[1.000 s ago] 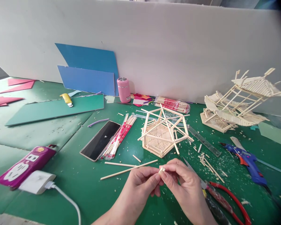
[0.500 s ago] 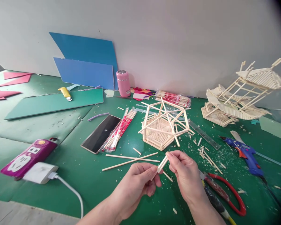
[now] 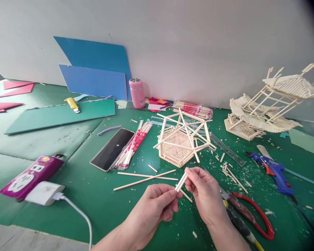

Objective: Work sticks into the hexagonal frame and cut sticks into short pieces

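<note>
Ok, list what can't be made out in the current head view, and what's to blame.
All in the head view:
Short sticks: partly covered by the left hand and the right hand, so their exact number is unclear.
Red-handled tool: partly hidden behind the right hand.
White cable: cut off by the bottom edge.
Pink bottle: print on its label too small to read.

This looks like a small workshop for crafts. Just past the fingers sits a stick frame. A blue glue gun lies well to their right, with bits of cut stick in between. Far to their left, a yellow cutter rests at the edge of a green board. Crumbs dot the green table near them.
</note>
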`<state>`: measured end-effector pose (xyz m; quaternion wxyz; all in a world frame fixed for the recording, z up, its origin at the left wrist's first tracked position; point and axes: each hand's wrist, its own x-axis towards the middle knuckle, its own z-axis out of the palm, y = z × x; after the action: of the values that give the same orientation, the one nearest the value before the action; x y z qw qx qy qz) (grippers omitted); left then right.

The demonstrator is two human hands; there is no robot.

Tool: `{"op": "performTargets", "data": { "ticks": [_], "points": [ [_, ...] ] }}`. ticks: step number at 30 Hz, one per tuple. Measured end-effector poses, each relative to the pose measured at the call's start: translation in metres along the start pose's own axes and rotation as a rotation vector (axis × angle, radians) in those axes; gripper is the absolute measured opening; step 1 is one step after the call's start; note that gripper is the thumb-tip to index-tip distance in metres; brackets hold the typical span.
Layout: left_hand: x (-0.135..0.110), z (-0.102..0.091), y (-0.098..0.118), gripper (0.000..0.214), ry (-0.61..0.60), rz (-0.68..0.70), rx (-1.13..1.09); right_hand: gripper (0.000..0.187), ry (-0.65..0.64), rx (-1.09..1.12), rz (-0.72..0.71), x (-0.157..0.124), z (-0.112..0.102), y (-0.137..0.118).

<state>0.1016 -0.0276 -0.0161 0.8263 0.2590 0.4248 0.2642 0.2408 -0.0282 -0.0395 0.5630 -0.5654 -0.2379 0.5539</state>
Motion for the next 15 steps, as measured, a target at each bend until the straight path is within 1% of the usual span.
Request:
{"op": "performTargets", "data": {
  "ticks": [7, 11, 15],
  "points": [
    [-0.0001, 0.0025, -0.0012, 0.025, 0.043, 0.011, 0.024, 0.026, 0.012, 0.031, -0.003, -0.0002, 0.0018, -0.0011],
    [0.0006, 0.0038, 0.0000, 0.026, 0.054, 0.006, 0.032, 0.026, 0.008, 0.036, -0.005, 0.0001, 0.0023, -0.0008],
    [0.0012, 0.0029, -0.0001, 0.027, 0.058, 0.030, 0.060, 0.027, -0.004, 0.030, -0.009, -0.0002, 0.0023, -0.0005]
  ]
}}
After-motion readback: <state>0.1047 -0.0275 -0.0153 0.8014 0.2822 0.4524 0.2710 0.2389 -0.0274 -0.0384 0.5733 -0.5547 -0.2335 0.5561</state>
